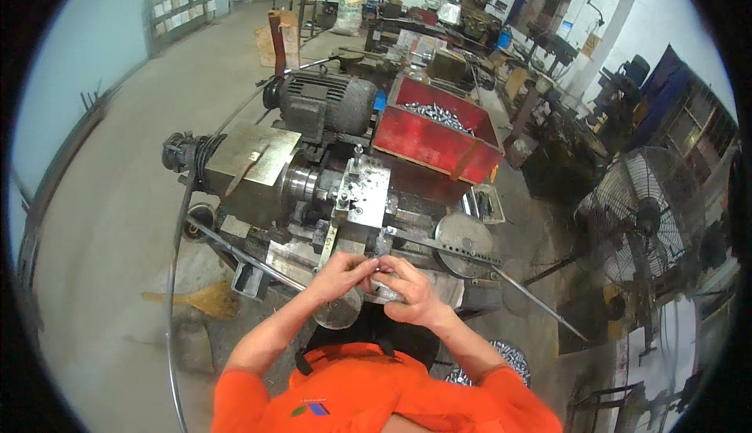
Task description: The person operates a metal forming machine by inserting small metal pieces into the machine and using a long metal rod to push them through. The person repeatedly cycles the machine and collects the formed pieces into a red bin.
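Note:
My left hand and my right hand meet in front of the machine, fingers pinched together. Between their fingertips is a small shiny metal part, mostly covered, so its exact kind does not show. Just beyond the hands stands a small lathe-like machine. Its round metal spindle end faces a bright steel tool block with upright bolts. A flat bar lever with a row of holes reaches out to the right of my hands. A pale strip hangs at the block's near left.
A red bin heaped with small metal parts stands behind the machine, beside a grey motor. Long rods jut left. At right are a round metal disc and a large fan. More parts lie low near my right elbow.

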Demonstrator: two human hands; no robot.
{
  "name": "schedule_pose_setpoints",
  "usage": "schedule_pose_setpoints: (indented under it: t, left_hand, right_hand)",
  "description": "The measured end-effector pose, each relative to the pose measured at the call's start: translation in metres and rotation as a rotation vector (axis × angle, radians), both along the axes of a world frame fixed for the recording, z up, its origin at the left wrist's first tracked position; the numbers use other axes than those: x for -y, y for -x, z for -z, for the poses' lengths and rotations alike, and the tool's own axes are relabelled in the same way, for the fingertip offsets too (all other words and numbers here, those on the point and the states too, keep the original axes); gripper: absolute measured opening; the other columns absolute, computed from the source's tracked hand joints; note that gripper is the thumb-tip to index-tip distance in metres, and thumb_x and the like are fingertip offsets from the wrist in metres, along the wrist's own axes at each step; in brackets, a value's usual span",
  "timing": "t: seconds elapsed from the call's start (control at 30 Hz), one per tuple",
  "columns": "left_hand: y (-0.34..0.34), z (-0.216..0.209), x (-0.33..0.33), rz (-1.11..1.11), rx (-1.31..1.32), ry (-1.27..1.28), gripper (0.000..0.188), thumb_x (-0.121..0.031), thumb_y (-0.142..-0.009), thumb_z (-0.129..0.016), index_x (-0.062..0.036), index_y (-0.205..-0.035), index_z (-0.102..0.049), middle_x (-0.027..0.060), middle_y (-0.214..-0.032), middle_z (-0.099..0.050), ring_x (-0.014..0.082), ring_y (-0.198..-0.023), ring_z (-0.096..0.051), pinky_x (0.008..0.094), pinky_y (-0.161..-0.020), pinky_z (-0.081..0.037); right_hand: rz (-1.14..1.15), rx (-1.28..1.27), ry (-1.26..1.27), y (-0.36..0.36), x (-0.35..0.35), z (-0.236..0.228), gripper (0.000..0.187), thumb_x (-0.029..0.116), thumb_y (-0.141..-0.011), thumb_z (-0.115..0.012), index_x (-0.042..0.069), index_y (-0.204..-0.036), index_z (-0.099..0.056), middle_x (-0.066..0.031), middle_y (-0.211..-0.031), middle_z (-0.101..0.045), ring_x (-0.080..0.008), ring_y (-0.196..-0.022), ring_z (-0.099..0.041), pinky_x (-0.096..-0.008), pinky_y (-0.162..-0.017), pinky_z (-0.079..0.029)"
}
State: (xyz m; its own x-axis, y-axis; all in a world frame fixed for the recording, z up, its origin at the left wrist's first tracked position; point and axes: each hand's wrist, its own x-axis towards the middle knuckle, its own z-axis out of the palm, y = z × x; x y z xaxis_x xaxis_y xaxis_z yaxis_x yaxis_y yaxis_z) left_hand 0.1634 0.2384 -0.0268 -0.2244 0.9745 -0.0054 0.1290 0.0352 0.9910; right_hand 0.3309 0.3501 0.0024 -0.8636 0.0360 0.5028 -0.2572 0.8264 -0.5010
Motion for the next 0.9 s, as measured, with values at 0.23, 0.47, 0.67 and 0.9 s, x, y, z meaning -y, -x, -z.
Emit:
schedule_pose_setpoints:
  t: [0.23, 0.47, 0.67, 0.9]
  left_hand:
    - [0.007, 0.005, 0.015, -0.196, -0.511, -0.086, 0.042, -0.04, -0.084, -0.058, -0.0024, -0.065, -0.06, 0.0142, -0.054, -0.055, 0.0313, -0.051, -0.056, 0.0397, -0.049, -0.042]
    - [0.024, -0.006, 0.026, -0.238, -0.461, -0.068, 0.033, -0.03, -0.086, -0.06, 0.0003, -0.074, -0.064, 0.0086, -0.054, -0.057, 0.0138, -0.047, -0.053, 0.0298, -0.047, -0.041]
    - [0.058, -0.03, 0.046, -0.244, -0.508, 0.004, 0.028, -0.026, -0.088, -0.058, 0.0006, -0.083, -0.062, 0.0068, -0.06, -0.06, 0.0115, -0.053, -0.055, 0.0288, -0.051, -0.044]
    - [0.135, -0.04, 0.163, -0.86, -0.455, 0.145, 0.023, -0.016, -0.086, -0.056, -0.0054, -0.105, -0.061, 0.0155, -0.065, -0.059, 0.019, -0.056, -0.06, 0.0321, -0.055, -0.047]
  right_hand:
    - [-0.05, 0.07, -0.016, 0.024, 0.009, 0.004, 0.04, 0.008, -0.056, -0.061, -0.001, -0.094, -0.063, -0.0191, -0.109, -0.055, -0.0356, -0.092, -0.056, -0.0402, -0.079, -0.048]
    - [-0.141, 0.185, 0.021, 0.059, 0.003, -0.015, 0.032, 0.013, -0.057, -0.06, 0.0, -0.086, -0.065, -0.016, -0.094, -0.061, -0.0331, -0.081, -0.057, -0.0395, -0.071, -0.048]
    - [-0.201, 0.216, -0.144, 0.107, 0.0, -0.029, 0.028, 0.014, -0.056, -0.062, 0.005, -0.081, -0.068, -0.0122, -0.088, -0.062, -0.0317, -0.079, -0.057, -0.0402, -0.068, -0.048]
    - [0.293, 0.416, -0.481, 0.21, -0.045, -0.014, 0.02, 0.021, -0.054, -0.061, 0.009, -0.067, -0.07, -0.0153, -0.075, -0.064, -0.0345, -0.08, -0.06, -0.0414, -0.07, -0.05]
